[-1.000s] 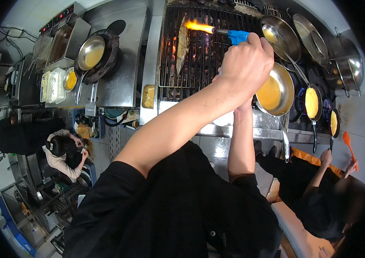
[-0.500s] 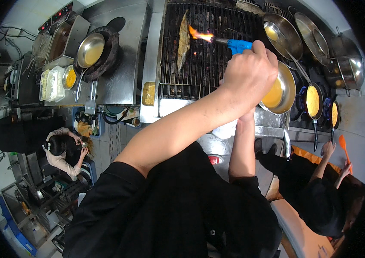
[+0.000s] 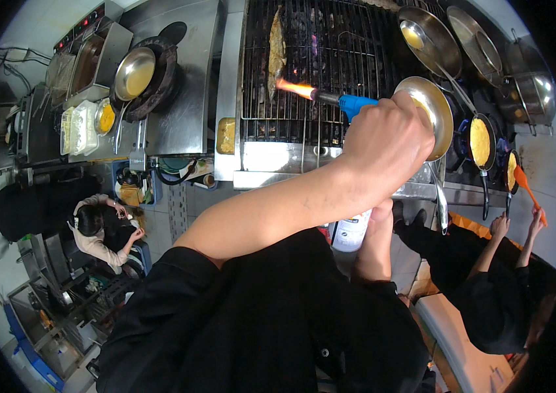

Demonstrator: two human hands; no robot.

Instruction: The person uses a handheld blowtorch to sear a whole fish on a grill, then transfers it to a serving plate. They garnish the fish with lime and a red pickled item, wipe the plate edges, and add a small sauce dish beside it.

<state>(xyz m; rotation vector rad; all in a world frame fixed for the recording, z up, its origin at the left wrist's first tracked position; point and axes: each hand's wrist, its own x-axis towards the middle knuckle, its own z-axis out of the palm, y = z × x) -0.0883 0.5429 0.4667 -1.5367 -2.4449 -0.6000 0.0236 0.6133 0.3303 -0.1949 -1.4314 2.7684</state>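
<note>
In the centre right of the frame, the left hand [image 3: 390, 134] is clenched round the blue torch [image 3: 355, 105], whose flame [image 3: 296, 89] points left. The right hand [image 3: 381, 221] lies against the white canister [image 3: 350, 233] below (the left forearm covers part of it, so I cannot tell how its fingers are set). At upper centre, a browned fish [image 3: 277, 49] lies lengthwise on the grill [image 3: 337, 52], its lower end by the flame's tip. A steel pan [image 3: 444, 121] sits just right of the left hand.
</note>
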